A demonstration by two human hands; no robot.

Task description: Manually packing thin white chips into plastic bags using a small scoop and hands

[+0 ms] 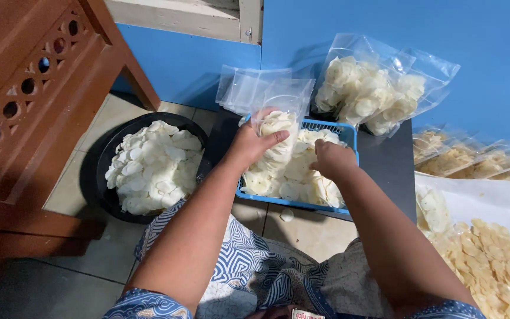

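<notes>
1. The left hand (254, 142) is gripping a clear plastic bag (275, 127) half full of white crackers, thumb and fingers closing around it, holding it upright over the blue basket (349, 134).
2. The right hand (332, 158) is digging into the basket's white crackers (302, 183), fingers curled; what they are pinching, I cannot tell.
3. A black basin (106, 155) of crackers is sitting on the floor to the left.
4. Filled bags (373, 88) are leaning against the blue wall behind.
</notes>
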